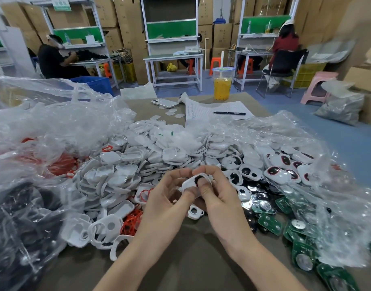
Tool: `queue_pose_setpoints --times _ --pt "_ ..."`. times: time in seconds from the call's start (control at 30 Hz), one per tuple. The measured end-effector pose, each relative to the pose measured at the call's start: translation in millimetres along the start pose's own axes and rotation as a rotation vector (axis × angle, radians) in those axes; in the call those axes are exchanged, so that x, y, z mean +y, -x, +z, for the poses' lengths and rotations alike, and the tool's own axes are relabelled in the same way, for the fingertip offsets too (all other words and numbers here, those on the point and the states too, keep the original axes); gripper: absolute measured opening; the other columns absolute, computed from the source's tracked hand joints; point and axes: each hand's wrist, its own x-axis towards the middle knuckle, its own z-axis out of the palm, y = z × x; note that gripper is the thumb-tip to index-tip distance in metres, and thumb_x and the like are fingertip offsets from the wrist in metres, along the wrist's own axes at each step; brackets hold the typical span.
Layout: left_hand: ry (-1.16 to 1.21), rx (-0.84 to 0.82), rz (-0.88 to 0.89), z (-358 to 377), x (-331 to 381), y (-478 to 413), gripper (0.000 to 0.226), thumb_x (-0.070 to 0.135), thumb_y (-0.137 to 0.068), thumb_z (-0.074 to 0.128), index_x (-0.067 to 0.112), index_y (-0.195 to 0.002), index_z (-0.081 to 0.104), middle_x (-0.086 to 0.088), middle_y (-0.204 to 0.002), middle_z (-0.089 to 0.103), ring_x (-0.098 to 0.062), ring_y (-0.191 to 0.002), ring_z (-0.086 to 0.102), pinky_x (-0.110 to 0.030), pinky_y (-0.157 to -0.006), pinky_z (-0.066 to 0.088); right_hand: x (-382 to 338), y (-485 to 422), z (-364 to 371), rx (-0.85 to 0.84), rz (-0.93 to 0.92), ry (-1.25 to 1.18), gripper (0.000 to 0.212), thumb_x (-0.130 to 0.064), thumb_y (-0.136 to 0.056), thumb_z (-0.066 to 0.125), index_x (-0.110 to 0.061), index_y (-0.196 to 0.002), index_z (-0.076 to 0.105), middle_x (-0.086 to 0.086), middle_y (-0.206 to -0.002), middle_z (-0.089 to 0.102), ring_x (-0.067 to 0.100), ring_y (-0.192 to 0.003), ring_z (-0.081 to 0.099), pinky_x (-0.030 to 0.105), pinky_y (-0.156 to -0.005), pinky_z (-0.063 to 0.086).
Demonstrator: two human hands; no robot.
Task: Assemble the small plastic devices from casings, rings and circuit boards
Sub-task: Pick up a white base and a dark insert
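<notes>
Two hands meet on one white casing [189, 182], held just above the worktop [191, 253]. The left grip [167, 196] pinches its lower-left end between thumb and curled fingers. The right grip [220, 196] clamps the upper-right end, with a fingertip pressed at the casing's dark round opening. The casing's long axis runs from lower left to upper right, tilted, with the open face turned toward the person.

Directly beneath the grip, a single shell with a round hole [194, 211] lies flat. Just left of the grip, loose red rings [131, 224] lie scattered among a heap of white casings [138, 162] that spreads left of and beyond the grip.

Right of the grip, green circuit boards [271, 224] spill from a clear plastic bag [331, 206]; the same bag holds white shells with dark windows [285, 172]. Far to the left, another clear bag [43, 131] contains more red rings, and a third bag [22, 223] holds black parts too blurred to identify.

Well beyond the grip stand a cup of orange drink [222, 87], a phone [164, 103], and a pen [229, 113] on a printed sheet [203, 111].
</notes>
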Motion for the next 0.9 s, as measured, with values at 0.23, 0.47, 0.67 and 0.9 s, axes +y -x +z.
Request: queue_pose_setpoints --times 0.23,0.47,0.67,0.9 --pt "-0.125 -0.002 0.037 -2 -3 -1 0.017 0.022 -0.095 0.065 0.039 -0.095 0.065 0.007 -0.084 0.076 -0.006 -0.074 0.067 -0.032 -0.073 0.051 2 0 0 0.022 -0.039 0.100 0.035 -0.011 -0.107 0.043 -0.036 -0.096 0.066 -0.002 -0.102 0.073 0.026 -0.097 0.070 0.049 -0.093 0.057" --pt "-0.194 -0.010 0.060 -9 -5 -2 0.016 0.028 -0.094 0.063 0.041 -0.103 0.065 0.009 -0.084 0.075 -0.006 -0.069 0.067 -0.017 -0.060 0.046 -1 1 -4 0.013 -0.066 0.165 0.024 -0.017 -0.104 0.053 -0.035 -0.100 0.069 0.000 -0.092 0.075 0.019 -0.083 0.074 0.034 -0.076 0.062" --pt "-0.357 0.002 0.075 -10 -11 -6 0.015 0.034 -0.097 0.061 0.045 -0.107 0.062 0.016 -0.092 0.073 -0.007 -0.079 0.071 -0.025 -0.069 0.051 -1 -3 -13 0.028 -0.012 0.203 0.022 -0.018 -0.101 0.059 -0.035 -0.101 0.072 -0.003 -0.108 0.071 0.018 -0.085 0.074 0.041 -0.078 0.063" --pt "-0.274 0.005 0.077 -13 -8 -4 0.019 0.031 -0.095 0.066 0.044 -0.108 0.071 0.014 -0.068 0.064 0.002 -0.059 0.059 -0.007 -0.057 0.042 0 -4 -20 0.030 -0.036 0.256 0.016 -0.027 -0.098 0.065 -0.041 -0.102 0.072 0.004 -0.111 0.065 0.018 -0.092 0.072 0.032 -0.081 0.060"
